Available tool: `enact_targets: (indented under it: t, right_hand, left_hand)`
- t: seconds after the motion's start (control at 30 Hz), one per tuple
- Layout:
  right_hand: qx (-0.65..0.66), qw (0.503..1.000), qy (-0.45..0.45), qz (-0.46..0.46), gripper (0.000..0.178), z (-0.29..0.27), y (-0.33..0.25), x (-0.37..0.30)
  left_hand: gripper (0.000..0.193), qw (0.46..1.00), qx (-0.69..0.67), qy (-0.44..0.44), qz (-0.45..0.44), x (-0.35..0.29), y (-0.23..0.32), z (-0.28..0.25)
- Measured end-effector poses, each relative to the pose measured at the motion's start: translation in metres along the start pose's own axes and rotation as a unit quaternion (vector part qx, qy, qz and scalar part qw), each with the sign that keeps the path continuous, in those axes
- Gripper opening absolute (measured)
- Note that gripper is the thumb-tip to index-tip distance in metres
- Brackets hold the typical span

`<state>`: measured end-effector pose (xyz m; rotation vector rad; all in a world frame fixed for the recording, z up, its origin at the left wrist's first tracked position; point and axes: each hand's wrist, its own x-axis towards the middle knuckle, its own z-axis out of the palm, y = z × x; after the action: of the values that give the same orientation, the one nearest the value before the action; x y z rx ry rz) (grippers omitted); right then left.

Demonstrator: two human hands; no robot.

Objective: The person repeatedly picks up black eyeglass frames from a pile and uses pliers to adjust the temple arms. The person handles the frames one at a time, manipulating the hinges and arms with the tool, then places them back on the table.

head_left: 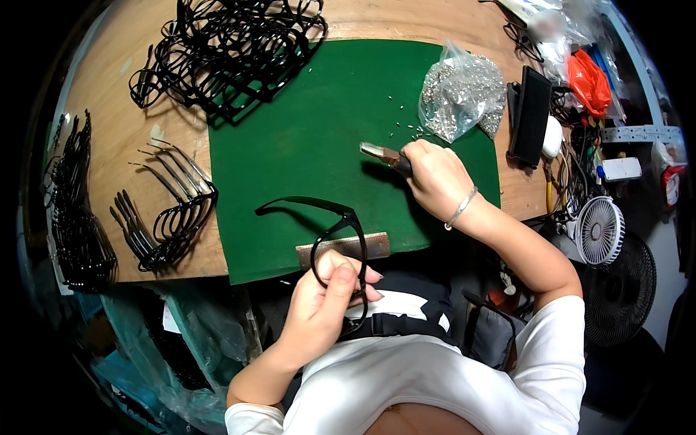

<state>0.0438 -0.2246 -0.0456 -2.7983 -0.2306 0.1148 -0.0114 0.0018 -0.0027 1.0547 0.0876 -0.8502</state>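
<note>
My left hand [326,301] is closed on a black eyeglass frame [359,235], gripping it near the bridge, at the front edge of the green mat [290,123]. One temple stretches out to the left over the mat. A worn metal block [377,245] lies at the mat's edge, partly behind the frame and my fingers. To the right, my right hand [438,177] is wrapped round dark-handled pliers [380,154], whose metal jaws point left. Several tiny metal pieces [417,136] lie scattered just beyond that hand, beside a clear plastic bag of small silvery parts [453,90].
A tangled heap of black eyeglass fronts [225,54] covers the far left. Bundled black temples [76,210] and a row of assembled glasses [181,210] stand at left. A phone on a stand [531,116], cables and a small white fan [599,230] crowd the right.
</note>
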Motion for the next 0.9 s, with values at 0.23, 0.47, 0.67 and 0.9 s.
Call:
enact_targets:
  t: [0.23,0.47,0.67,0.9]
  right_hand:
    - [0.363,0.929,-0.022,0.062,0.014,-0.044,-0.053,-0.032]
    - [0.587,0.797,-0.021,0.143,0.017,-0.034,-0.070,-0.040]
    - [0.703,0.649,-0.201,0.209,0.018,-0.052,-0.063,-0.030]
    - [0.613,0.725,-0.257,0.182,0.019,-0.063,-0.059,-0.028]
  left_hand:
    - [0.038,0.989,0.076,0.061,0.113,0.006,-0.013,0.022]
    - [0.046,0.975,0.136,0.077,0.160,0.008,-0.016,0.035]
    - [0.047,0.993,0.088,0.012,0.083,0.004,0.000,0.029]
    - [0.048,0.996,-0.011,-0.065,-0.059,-0.004,0.026,0.019]
